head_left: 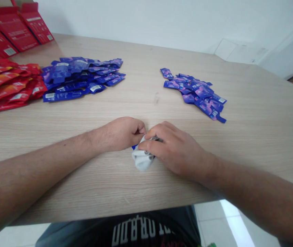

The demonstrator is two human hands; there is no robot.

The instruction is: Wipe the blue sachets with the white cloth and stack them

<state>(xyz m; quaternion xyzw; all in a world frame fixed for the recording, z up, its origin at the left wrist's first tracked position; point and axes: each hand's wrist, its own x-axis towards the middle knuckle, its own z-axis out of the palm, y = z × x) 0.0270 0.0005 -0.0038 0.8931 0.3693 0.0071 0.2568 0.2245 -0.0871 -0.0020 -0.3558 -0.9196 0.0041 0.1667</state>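
Note:
A crumpled white cloth-like piece (pixel 142 159) with small dark spots lies near the middle of the table, in front of me. My right hand (pixel 179 147) is closed over its upper part, thumb and fingers gripping it. A bit of blue packet (pixel 134 147) peeks out beside the white piece, mostly hidden. On the left side, my left hand (pixel 125 133) is closed in a pinch that touches the upper edge of the white piece. What sits between its fingertips is too small to make out.
Blue-purple packets (pixel 197 91) lie in a loose pile at the right. A larger pile of blue packets (pixel 82 77) is at the left, touching red-orange packets (pixel 10 84). Red cartons (pixel 15 31) stand behind, by the wall. The table's front edge (pixel 125 214) is close to my body.

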